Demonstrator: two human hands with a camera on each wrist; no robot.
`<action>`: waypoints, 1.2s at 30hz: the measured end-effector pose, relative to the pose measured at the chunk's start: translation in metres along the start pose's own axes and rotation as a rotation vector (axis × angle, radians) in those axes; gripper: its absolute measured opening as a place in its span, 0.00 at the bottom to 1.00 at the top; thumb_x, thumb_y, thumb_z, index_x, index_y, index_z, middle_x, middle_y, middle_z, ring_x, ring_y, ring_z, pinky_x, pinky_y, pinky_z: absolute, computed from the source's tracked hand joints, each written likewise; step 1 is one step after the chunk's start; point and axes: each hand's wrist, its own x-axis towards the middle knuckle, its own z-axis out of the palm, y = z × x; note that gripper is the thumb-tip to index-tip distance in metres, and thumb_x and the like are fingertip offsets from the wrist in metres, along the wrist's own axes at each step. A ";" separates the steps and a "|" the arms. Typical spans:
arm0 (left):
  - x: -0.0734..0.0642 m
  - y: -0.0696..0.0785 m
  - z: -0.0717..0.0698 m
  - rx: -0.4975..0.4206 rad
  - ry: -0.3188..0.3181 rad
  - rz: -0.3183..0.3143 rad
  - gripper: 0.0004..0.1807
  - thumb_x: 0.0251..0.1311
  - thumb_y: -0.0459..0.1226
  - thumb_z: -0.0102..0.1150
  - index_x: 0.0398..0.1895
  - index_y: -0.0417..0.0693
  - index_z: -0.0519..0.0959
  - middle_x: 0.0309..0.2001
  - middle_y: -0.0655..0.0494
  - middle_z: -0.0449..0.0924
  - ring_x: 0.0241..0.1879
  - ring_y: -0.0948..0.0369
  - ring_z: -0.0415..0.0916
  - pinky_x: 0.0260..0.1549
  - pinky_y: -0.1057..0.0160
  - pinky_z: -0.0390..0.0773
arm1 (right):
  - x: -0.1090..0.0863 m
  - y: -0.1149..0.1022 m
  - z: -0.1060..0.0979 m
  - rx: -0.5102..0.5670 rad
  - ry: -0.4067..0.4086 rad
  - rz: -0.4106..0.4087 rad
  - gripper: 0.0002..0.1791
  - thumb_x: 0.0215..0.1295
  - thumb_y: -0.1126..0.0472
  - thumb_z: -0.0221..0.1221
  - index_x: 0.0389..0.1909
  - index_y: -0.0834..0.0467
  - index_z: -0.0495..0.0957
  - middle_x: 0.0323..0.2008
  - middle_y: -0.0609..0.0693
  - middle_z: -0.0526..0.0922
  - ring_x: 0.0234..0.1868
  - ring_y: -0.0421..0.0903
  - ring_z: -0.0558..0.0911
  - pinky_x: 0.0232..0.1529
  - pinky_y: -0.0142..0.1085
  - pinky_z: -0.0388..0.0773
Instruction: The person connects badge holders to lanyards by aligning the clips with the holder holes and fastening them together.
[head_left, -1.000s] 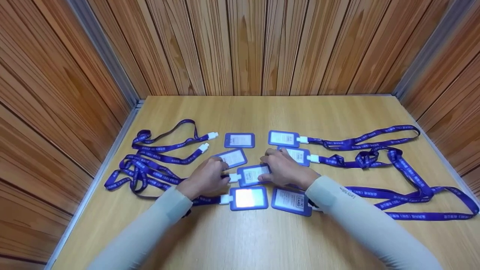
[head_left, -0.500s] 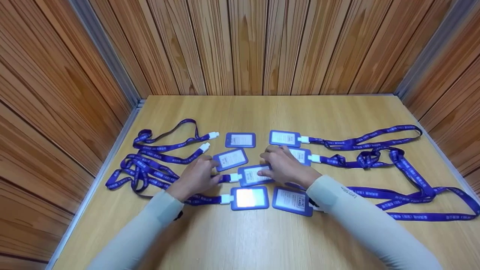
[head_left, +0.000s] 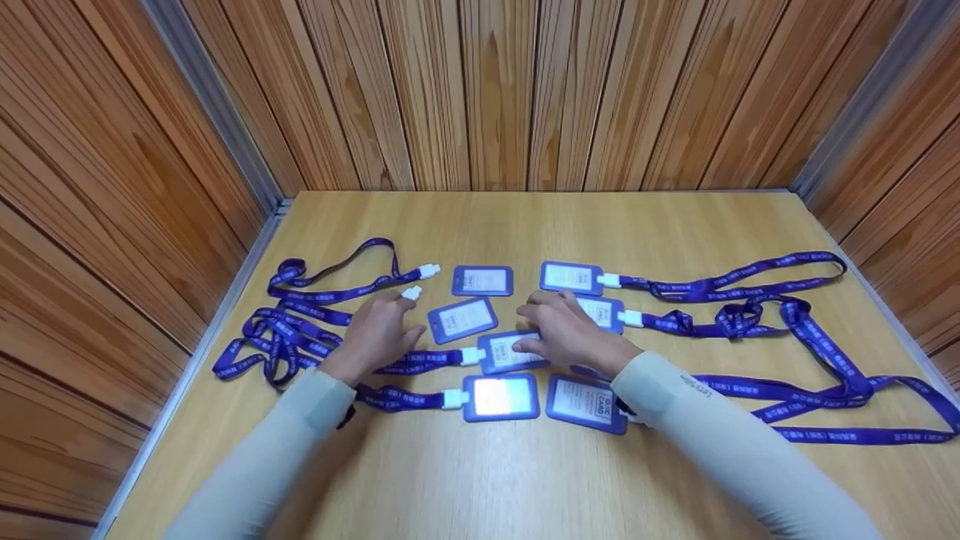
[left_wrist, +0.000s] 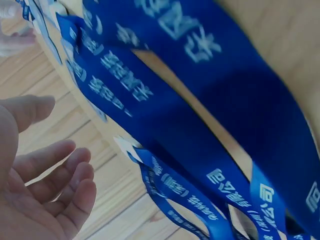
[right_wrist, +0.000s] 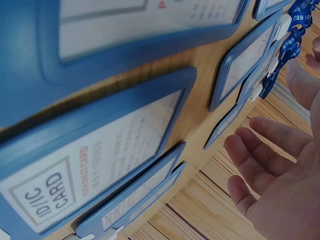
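My left hand (head_left: 377,335) hovers over the purple-blue lanyards on the left, fingertips right at the white clip (head_left: 412,293) of one lanyard. In the left wrist view its fingers are loosely bent with nothing between them, beside a printed lanyard strap (left_wrist: 165,115). A loose badge holder (head_left: 463,320) lies just right of that clip, apart from it. My right hand (head_left: 566,330) is over the middle badge holders; its thumb overlaps a clipped badge holder (head_left: 495,352). The right wrist view shows the right fingers (right_wrist: 272,157) relaxed and holding nothing.
Farther back lie another loose badge holder (head_left: 482,280) and a separate lanyard clip (head_left: 428,271). Badge holders on lanyards form a right column, including one at the back (head_left: 570,277) and one in front (head_left: 586,403). Wooden panels (head_left: 495,97) enclose the table.
My left hand has moved left and slightly back, from beside the third badge holder's clip to the loose lanyard's clip, uncovering the tilted badge holder. The right hand has stayed nearly still.
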 end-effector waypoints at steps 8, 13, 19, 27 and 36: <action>0.023 -0.011 -0.005 -0.050 -0.038 -0.123 0.28 0.70 0.46 0.63 0.65 0.37 0.77 0.60 0.39 0.77 0.58 0.46 0.74 0.59 0.44 0.77 | -0.001 0.002 0.001 -0.007 0.017 -0.022 0.35 0.67 0.41 0.66 0.68 0.57 0.75 0.65 0.54 0.76 0.69 0.54 0.71 0.74 0.56 0.55; 0.034 -0.013 -0.003 -0.086 -0.109 -0.209 0.25 0.71 0.48 0.61 0.62 0.40 0.78 0.51 0.46 0.77 0.47 0.51 0.75 0.49 0.51 0.81 | -0.002 0.002 0.000 0.010 0.011 -0.012 0.36 0.67 0.41 0.66 0.69 0.57 0.75 0.66 0.54 0.74 0.70 0.55 0.69 0.75 0.56 0.52; 0.043 -0.017 0.004 -0.109 -0.172 -0.298 0.19 0.73 0.48 0.58 0.54 0.43 0.78 0.43 0.50 0.74 0.41 0.52 0.76 0.40 0.55 0.79 | -0.003 0.001 0.000 0.020 0.013 0.007 0.35 0.67 0.41 0.66 0.70 0.55 0.74 0.67 0.53 0.74 0.71 0.54 0.69 0.75 0.56 0.53; 0.051 -0.014 0.015 -0.027 -0.170 -0.309 0.23 0.74 0.48 0.56 0.58 0.38 0.76 0.46 0.48 0.73 0.45 0.51 0.73 0.52 0.50 0.79 | -0.003 0.000 -0.001 0.029 0.010 0.007 0.35 0.67 0.41 0.66 0.69 0.54 0.75 0.67 0.52 0.73 0.71 0.53 0.69 0.75 0.55 0.53; 0.056 -0.019 0.025 0.051 -0.131 -0.304 0.21 0.74 0.45 0.57 0.55 0.35 0.77 0.45 0.44 0.76 0.44 0.50 0.76 0.53 0.48 0.81 | -0.003 0.001 -0.001 0.015 0.016 -0.005 0.35 0.67 0.40 0.65 0.69 0.55 0.75 0.67 0.52 0.74 0.71 0.52 0.69 0.73 0.54 0.56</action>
